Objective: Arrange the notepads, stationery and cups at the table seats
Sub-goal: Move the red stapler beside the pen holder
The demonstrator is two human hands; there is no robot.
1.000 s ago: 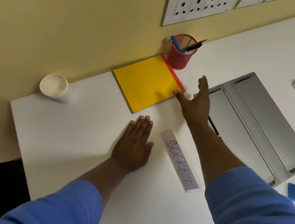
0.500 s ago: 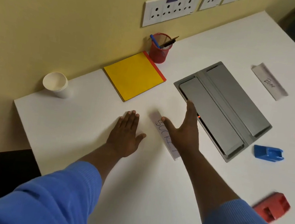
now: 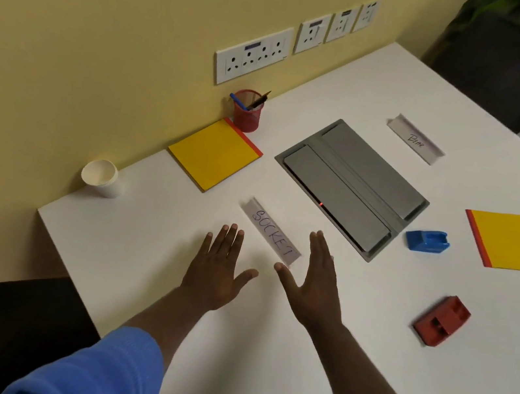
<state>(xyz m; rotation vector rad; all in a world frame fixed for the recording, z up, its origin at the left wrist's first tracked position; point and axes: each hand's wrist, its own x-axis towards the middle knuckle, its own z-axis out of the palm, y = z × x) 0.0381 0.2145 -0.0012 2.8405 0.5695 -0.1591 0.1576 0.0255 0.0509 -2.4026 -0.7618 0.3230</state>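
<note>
**Both hands flat and free, seat items set out on table**

L hand (image 3: 216, 275) lies palm down on the white table (image 3: 254, 385), fingers straight and spread, gripping nothing. R hand (image 3: 312, 284) is just beside it, fingers straight too, also holding nothing; can't tell if it rests on the top or hangs just above. R thumb tip is right by the near end of the white folded name card marked "SOCKET" (image 3: 271, 231); contact unclear.

Containers:
- Red wire-mesh pen cup (image 3: 247, 115) stands upright by the wall and holds a blue pen (image 3: 238, 101) and a dark pen (image 3: 260, 100), both leaning out.
- White paper cup (image 3: 102, 177) stands near the table's L corner, close to the wall; its inside shows only white.
- Blue plastic holder (image 3: 427, 240) and red plastic holder (image 3: 441, 320) sit R of the hands, well apart; contents too small to tell.
- Grey metal cable box (image 3: 353, 185) is set in the tabletop, both flaps down, w/ a small red light at its near edge.

Notepads: yellow square notepad w/ red spine (image 3: 214, 154) lies between the paper cup and pen cup, its corner just beside the pen cup. A second yellow notepad (image 3: 512, 241) lies far R, near the blue holder. A second white name card (image 3: 414, 139) stands beyond the cable box.
</note>
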